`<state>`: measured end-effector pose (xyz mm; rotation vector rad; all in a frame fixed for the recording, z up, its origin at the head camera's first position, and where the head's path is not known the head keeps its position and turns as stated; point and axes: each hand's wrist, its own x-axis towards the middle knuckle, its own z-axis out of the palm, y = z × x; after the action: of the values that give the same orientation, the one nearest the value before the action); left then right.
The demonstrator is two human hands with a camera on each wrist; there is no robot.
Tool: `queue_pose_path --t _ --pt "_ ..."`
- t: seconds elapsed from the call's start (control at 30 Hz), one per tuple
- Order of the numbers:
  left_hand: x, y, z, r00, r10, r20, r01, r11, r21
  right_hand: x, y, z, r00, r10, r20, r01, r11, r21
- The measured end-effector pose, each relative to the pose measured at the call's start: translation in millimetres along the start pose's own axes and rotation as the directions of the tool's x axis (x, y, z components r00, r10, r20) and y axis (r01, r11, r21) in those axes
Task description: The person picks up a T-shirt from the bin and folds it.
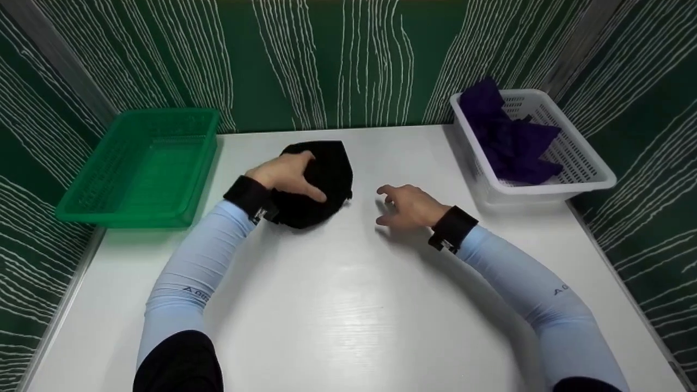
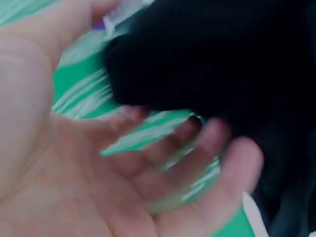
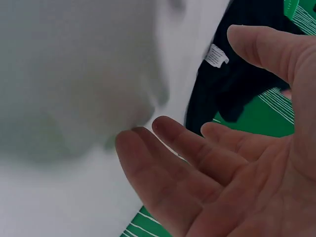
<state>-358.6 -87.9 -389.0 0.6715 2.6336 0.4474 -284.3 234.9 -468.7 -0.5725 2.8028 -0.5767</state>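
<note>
Head view: the soft black fabric item [image 1: 333, 167] lies on the white surface [image 1: 348, 294], outside the green plastic basket [image 1: 144, 171], its handling seemingly unfinished; the left hand [image 1: 287, 173] spreads relaxed over it, the right hand [image 1: 412, 207] hovers nearby, holding nothing.

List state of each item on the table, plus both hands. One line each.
Black cloth: loosely gathered, white tag showing in the right wrist view
Left hand: over the black cloth, fingers relaxed; firm contact can't be told
Right hand: fingers slightly bent, holding nothing
Green basket: upright, open-topped
White basket: upright, open-topped, holding purple cloth
Purple cloth: crumpled, partly above the rim
</note>
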Motion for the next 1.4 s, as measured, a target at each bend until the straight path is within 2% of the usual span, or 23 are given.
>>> queue_pose_path --t 0.1,0.2,0.3,0.37,0.43,0.5,0.57,0.6,0.67,0.7,0.77,0.83,0.87,0.97,1.03,1.07,1.1,1.13,1.17,1.2,1.27,1.33,1.4 --pt "7.5 7.3 19.0 1.0 0.015 0.021 -0.016 0.997 0.074 14.6 -6.4 1.8 0.999 0.034 0.019 -0.033 0.999 -0.019" --pt "12.9 12.0 27.6 0.994 0.104 -0.025 -0.102 0.992 0.069 29.7 -13.2 3.1 0.999 0.039 0.03 -0.038 0.999 -0.029" --pt "13.7 17.1 27.5 0.967 0.237 -0.092 -0.239 0.971 -0.011 42.5 -16.5 4.8 1.0 0.002 0.003 -0.002 0.999 0.036" --pt "11.5 21.3 24.1 0.938 0.317 -0.14 -0.332 0.938 -0.097 50.0 -16.2 5.6 0.997 -0.059 -0.05 0.068 0.979 0.191" --pt "8.4 25.3 19.7 0.905 0.376 -0.2 -0.414 0.888 -0.2 53.7 -16.5 4.4 0.992 -0.083 -0.1 0.115 0.919 0.376" --pt "5.6 28.4 15.1 0.875 0.407 -0.264 -0.478 0.816 -0.326 55.8 -17.1 1.4 0.988 -0.068 -0.137 0.133 0.822 0.553" --pt "4.1 29.0 11.4 0.854 0.41 -0.321 -0.517 0.739 -0.433 54.2 -20.2 -3.8 0.989 -0.018 -0.148 0.115 0.722 0.682" --pt "3.3 28.7 9.6 0.852 0.405 -0.332 -0.523 0.699 -0.488 52.4 -22.3 -6.9 0.988 0.007 -0.151 0.106 0.683 0.723" --pt "1.3 26.2 7.6 0.867 0.381 -0.321 -0.498 0.652 -0.571 49.3 -26.2 -13.3 0.983 0.024 -0.18 0.125 0.628 0.768" --pt "0.3 24.1 7.3 0.882 0.365 -0.298 -0.471 0.648 -0.598 46.8 -28.8 -16.9 0.98 0.019 -0.199 0.147 0.608 0.78" --pt "-2.6 19.7 8.7 0.914 0.344 -0.213 -0.399 0.675 -0.621 41.9 -33.2 -23.9 0.97 0.005 -0.242 0.195 0.58 0.791" --pt "-5.9 14.8 13.3 0.947 0.312 -0.076 -0.294 0.749 -0.594 37.3 -35.8 -30.2 0.961 0.0 -0.275 0.227 0.567 0.792" --pt "-6.9 12.2 16.8 0.956 0.294 -0.01 -0.248 0.786 -0.567 35.1 -36.4 -33.0 0.959 -0.002 -0.283 0.235 0.56 0.794" --pt "-10.0 6.7 28.7 0.958 0.258 0.126 -0.171 0.865 -0.473 28.0 -35.0 -40.8 0.968 0.013 -0.251 0.203 0.549 0.81" --pt "-11.8 4.2 34.2 0.961 0.25 0.117 -0.17 0.871 -0.461 23.4 -31.5 -45.9 0.977 0.015 -0.212 0.166 0.571 0.804" --pt "-12.7 3.3 35.6 0.964 0.253 0.086 -0.179 0.851 -0.494 21.7 -28.8 -48.3 0.982 0.015 -0.19 0.146 0.583 0.799" --pt "-13.7 2.8 36.0 0.965 0.259 0.044 -0.194 0.815 -0.547 19.6 -26.1 -50.9 0.986 0.015 -0.167 0.127 0.589 0.798" --pt "-14.9 2.8 35.2 0.965 0.262 0.0 -0.206 0.759 -0.618 18.2 -22.9 -53.3 0.989 0.01 -0.149 0.114 0.59 0.799" --pt "-15.6 2.4 34.1 0.966 0.256 -0.041 -0.213 0.691 -0.691 16.9 -19.9 -55.9 0.991 0.003 -0.131 0.105 0.579 0.808" --pt "-17.0 2.8 32.2 0.967 0.243 -0.081 -0.216 0.607 -0.765 16.3 -17.0 -58.4 0.993 -0.006 -0.12 0.103 0.557 0.824" --pt "-18.8 4.7 27.6 0.964 0.214 -0.159 -0.237 0.413 -0.879 15.8 -12.7 -63.2 0.993 -0.025 -0.113 0.111 0.479 0.871" --pt "-20.0 8.7 22.6 0.954 0.179 -0.239 -0.279 0.247 -0.928 16.0 -11.0 -68.3 0.99 -0.026 -0.142 0.141 0.393 0.909" --pt "-20.6 13.9 15.5 0.934 0.115 -0.339 -0.354 0.151 -0.923 17.3 -11.8 -74.1 0.978 0.015 -0.209 0.192 0.339 0.921"
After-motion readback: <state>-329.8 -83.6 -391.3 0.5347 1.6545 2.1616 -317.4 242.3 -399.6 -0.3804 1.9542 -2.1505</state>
